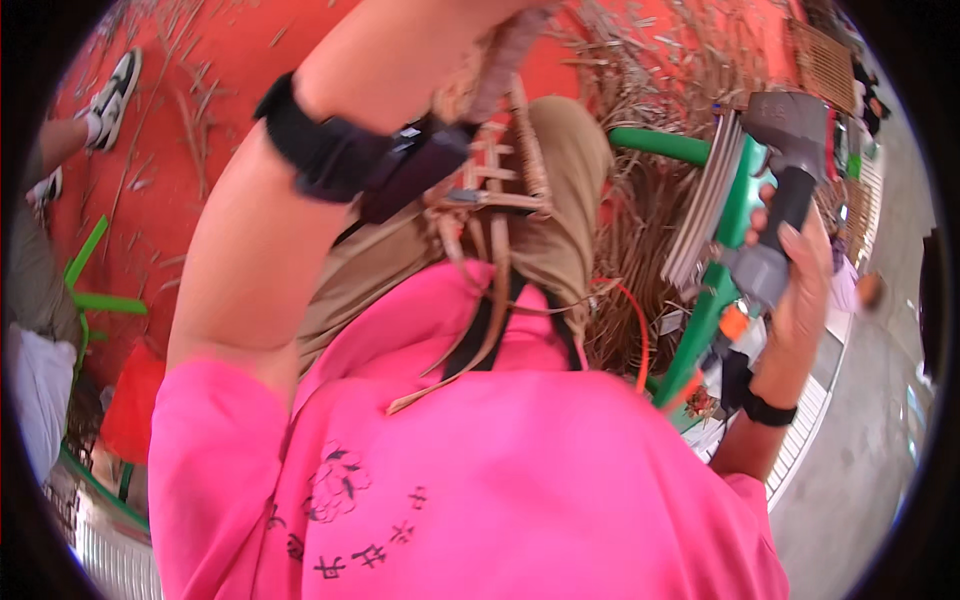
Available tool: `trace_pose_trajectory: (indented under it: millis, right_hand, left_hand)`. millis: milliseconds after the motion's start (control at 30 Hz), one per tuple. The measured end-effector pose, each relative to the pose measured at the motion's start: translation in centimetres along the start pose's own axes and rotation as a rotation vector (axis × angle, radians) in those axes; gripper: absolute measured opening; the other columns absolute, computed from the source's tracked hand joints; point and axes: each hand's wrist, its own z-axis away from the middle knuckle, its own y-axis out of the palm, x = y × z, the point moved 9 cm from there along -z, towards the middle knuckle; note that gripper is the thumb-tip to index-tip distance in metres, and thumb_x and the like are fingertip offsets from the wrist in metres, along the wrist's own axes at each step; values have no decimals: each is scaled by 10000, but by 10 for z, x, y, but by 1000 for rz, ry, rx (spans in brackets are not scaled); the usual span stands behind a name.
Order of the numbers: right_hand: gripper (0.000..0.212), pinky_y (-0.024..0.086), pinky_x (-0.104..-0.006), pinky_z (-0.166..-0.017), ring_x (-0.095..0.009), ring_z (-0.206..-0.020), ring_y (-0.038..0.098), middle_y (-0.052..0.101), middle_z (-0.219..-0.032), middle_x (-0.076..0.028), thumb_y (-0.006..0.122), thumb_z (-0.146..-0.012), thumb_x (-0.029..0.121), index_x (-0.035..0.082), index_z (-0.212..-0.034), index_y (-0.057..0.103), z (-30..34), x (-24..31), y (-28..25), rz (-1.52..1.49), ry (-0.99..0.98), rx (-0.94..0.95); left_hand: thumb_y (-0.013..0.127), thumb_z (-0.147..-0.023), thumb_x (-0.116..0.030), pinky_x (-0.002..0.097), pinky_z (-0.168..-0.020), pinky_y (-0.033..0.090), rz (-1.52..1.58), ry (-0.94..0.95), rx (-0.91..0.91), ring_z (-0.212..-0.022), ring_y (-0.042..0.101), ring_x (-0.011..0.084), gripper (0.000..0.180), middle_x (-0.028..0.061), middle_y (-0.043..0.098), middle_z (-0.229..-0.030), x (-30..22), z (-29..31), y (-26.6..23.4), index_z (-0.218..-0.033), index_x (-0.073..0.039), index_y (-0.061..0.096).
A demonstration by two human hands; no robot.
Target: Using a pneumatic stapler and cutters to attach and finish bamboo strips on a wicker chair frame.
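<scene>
My right hand [800, 265] is wrapped round the black handle of a grey nail gun [790, 115], lifted at the right over a green chair [735, 240]. An orange fitting [733, 322] sits at the base of its handle. My left hand [420, 45] reaches across the top, blurred and partly cut off by the upper edge, so its fingers are hidden. Close to it, a brown woven frame [495, 165] of thin strips rests between my knees. Loose strips [495, 310] hang from the frame over my pink shirt.
Heaps of dry brown strips [640, 240] lie on the red floor [240, 60]. An orange hose [640, 330] curves near my right thigh. Another person's leg and shoe [118, 95] show at the left, beside a bright green chair [100, 290]. A woven panel [820, 60] stands far right.
</scene>
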Motion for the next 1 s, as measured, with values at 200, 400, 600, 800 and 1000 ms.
trace_pose_trajectory:
  millis: [200,400,600,800,1000]
  right_hand:
    - [734,550,-303,-674,-174,-776,662,682,-1015,-117,741,-836,107,-57,-1457,386,-77,-29,-95,221,-204,-307]
    - [460,481,-318,-554,-159,-606,603,668,-774,-64,814,-743,166,9,-1121,606,-168,-103,-259,658,-155,-478]
    - [736,497,-381,-972,-308,-1119,674,692,-1186,-227,836,-748,386,-52,-1284,588,-183,-74,-226,1532,-19,-767]
    - [326,546,-329,-775,-188,-901,679,721,-1018,-102,790,-831,167,45,-1119,701,-96,-88,28,725,-180,187]
    - [459,535,-385,-773,-275,-868,653,638,-955,-120,824,-708,65,44,-1124,633,-18,-120,149,689,-417,589]
  left_hand:
    - [597,-829,-125,465,-1073,400,453,-506,126,-1265,506,390,679,234,526,-1343,22,5,-20,-1476,-17,421]
    - [586,-842,-163,451,-1066,399,566,-454,83,-1252,513,367,661,219,530,-1318,17,1,-5,-1462,-3,423]
    - [593,-845,-175,422,-1015,442,497,-348,15,-1175,562,314,661,213,558,-1278,28,6,-5,-1458,8,425]
    - [635,-882,-119,339,-830,505,649,-441,120,-896,575,155,501,89,610,-1010,21,6,-5,-1339,31,498]
    - [641,-885,-118,342,-803,500,619,-424,64,-859,575,161,459,77,609,-904,21,3,-5,-1298,37,514]
